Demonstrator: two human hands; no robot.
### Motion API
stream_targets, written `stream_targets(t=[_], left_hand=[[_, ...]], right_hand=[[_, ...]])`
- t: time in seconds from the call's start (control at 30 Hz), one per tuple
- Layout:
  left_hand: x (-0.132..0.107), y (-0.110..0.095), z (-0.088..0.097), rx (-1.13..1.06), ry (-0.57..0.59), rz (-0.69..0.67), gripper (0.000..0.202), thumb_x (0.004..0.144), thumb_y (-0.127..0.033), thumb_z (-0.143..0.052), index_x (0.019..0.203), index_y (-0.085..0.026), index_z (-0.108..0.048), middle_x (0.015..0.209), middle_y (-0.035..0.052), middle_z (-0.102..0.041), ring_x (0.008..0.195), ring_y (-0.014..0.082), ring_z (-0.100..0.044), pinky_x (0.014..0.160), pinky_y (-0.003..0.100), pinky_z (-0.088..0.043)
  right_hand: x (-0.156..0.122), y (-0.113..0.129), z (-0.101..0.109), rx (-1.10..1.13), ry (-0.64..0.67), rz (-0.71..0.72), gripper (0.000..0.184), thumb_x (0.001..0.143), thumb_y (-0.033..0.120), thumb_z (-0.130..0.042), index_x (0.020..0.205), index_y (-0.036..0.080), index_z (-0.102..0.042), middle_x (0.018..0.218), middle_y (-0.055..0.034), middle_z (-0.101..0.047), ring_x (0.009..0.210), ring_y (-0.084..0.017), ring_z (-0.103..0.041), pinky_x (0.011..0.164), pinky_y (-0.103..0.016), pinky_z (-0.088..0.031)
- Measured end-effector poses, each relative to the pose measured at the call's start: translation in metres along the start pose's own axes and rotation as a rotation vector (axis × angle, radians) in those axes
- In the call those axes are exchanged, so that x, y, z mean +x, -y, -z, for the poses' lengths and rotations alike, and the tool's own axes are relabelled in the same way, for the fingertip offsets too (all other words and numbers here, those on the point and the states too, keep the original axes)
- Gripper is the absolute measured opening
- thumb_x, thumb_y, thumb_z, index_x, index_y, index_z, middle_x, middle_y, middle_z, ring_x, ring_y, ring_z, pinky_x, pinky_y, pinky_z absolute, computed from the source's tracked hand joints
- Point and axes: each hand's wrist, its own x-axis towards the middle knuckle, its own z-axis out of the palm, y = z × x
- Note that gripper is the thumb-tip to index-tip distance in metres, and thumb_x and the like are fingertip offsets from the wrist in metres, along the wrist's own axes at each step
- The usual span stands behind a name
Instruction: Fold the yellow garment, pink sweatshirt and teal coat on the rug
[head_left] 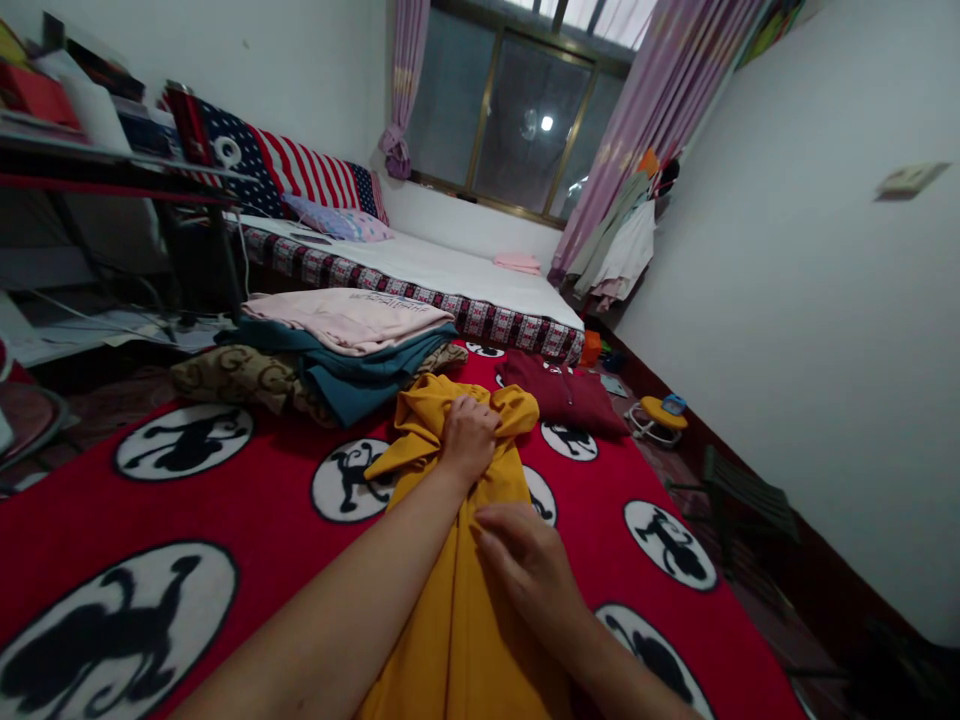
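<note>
A mustard-yellow garment [450,610] lies lengthwise on the red blanket [277,510], gathered into folds at its far end. My left hand [469,437] is closed on the bunched cloth there, with fingers wrapped into it. Nearer to me, my right hand [525,550] hovers over or just touches the right side of the same garment; its fingers are loosely bent, apart from the thumb, and no cloth shows in them. Whether the garment is a dress or trousers I cannot tell.
Folded clothes, a pink top [352,318] uppermost, are stacked beyond on the left. A folded maroon garment [566,392] lies to the right. Further off are a bed [465,265], a cluttered desk [112,165], a yellow stool [664,412] and a dark folding stool [750,495].
</note>
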Motion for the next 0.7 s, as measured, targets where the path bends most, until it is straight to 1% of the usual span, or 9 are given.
stream_targets(t=[0.07,0.13,0.17,0.23,0.33,0.4,0.5,0.6,0.7], left_hand=[[-0.002,0.000,0.002,0.004,0.007,-0.039,0.014,0.076,-0.012,-0.059,0.084,-0.021,-0.068,0.086,0.0074,-0.066,0.094,0.0263,-0.056,0.098,0.042,-0.039],[-0.002,-0.001,0.003,-0.002,-0.025,-0.058,0.013,0.079,-0.014,-0.058,0.083,-0.020,-0.068,0.089,0.0081,-0.065,0.094,0.0259,-0.055,0.097,0.042,-0.039],[-0.003,-0.001,0.003,-0.008,-0.045,-0.068,0.012,0.080,-0.014,-0.057,0.084,-0.019,-0.068,0.091,0.0083,-0.065,0.095,0.0257,-0.055,0.099,0.043,-0.038],[-0.002,-0.002,0.003,-0.027,-0.064,-0.086,0.012,0.079,-0.014,-0.058,0.085,-0.019,-0.067,0.096,0.0081,-0.066,0.097,0.0253,-0.055,0.105,0.044,-0.033],[-0.002,-0.002,0.003,-0.059,-0.039,-0.089,0.012,0.078,-0.012,-0.058,0.083,-0.020,-0.065,0.090,0.0067,-0.067,0.096,0.0248,-0.057,0.110,0.046,-0.027],[-0.003,-0.002,0.003,-0.074,-0.026,-0.088,0.008,0.078,-0.014,-0.059,0.082,-0.020,-0.064,0.086,0.0060,-0.068,0.094,0.0247,-0.058,0.111,0.046,-0.026],[-0.002,-0.002,0.003,-0.105,-0.057,-0.060,0.007,0.083,-0.024,-0.062,0.088,-0.020,-0.063,0.087,0.0059,-0.068,0.092,0.0245,-0.059,0.109,0.045,-0.027],[-0.001,0.000,0.002,-0.129,-0.151,0.075,0.016,0.088,-0.031,-0.059,0.101,-0.021,-0.061,0.088,0.0063,-0.068,0.089,0.0236,-0.060,0.106,0.043,-0.031],[0.001,0.006,0.002,-0.118,-0.224,0.237,0.025,0.090,-0.030,-0.056,0.113,-0.021,-0.059,0.091,0.0074,-0.068,0.090,0.0246,-0.060,0.101,0.042,-0.035]], right_hand=[[0.030,-0.014,0.024,0.024,-0.113,-0.018,0.020,0.087,0.023,-0.051,0.097,0.021,-0.068,0.096,-0.0072,-0.071,0.090,-0.021,-0.065,0.081,-0.035,-0.054],[0.067,-0.031,0.049,-0.063,-0.236,0.027,0.029,0.082,0.014,-0.046,0.100,0.020,-0.068,0.101,-0.0082,-0.068,0.097,-0.022,-0.063,0.083,-0.036,-0.053],[0.086,-0.041,0.060,-0.141,-0.237,0.057,0.038,0.078,0.007,-0.044,0.105,0.019,-0.068,0.106,-0.0089,-0.065,0.101,-0.022,-0.061,0.088,-0.036,-0.051],[0.120,-0.059,0.076,-0.312,-0.167,0.098,0.055,0.070,-0.002,-0.042,0.115,0.019,-0.066,0.120,-0.0101,-0.059,0.115,-0.022,-0.055,0.099,-0.037,-0.045],[0.157,-0.081,0.084,-0.515,0.062,0.137,0.067,0.066,-0.007,-0.043,0.122,0.021,-0.065,0.143,-0.0101,-0.044,0.131,-0.024,-0.043,0.108,-0.041,-0.036],[0.174,-0.090,0.084,-0.593,0.233,0.181,0.061,0.069,-0.007,-0.045,0.116,0.022,-0.069,0.148,-0.0093,-0.039,0.137,-0.026,-0.037,0.110,-0.043,-0.032],[0.193,-0.095,0.087,-0.650,0.392,0.175,0.041,0.073,-0.003,-0.053,0.099,0.020,-0.076,0.135,-0.0100,-0.056,0.135,-0.026,-0.038,0.111,-0.042,-0.029],[0.210,-0.095,0.091,-0.670,0.409,0.079,0.021,0.075,0.007,-0.064,0.089,0.016,-0.076,0.111,-0.0084,-0.069,0.119,-0.024,-0.054,0.103,-0.032,-0.038],[0.219,-0.092,0.084,-0.697,0.346,-0.014,0.012,0.079,0.020,-0.065,0.086,0.015,-0.074,0.099,-0.0066,-0.070,0.096,-0.020,-0.063,0.085,-0.025,-0.046]])
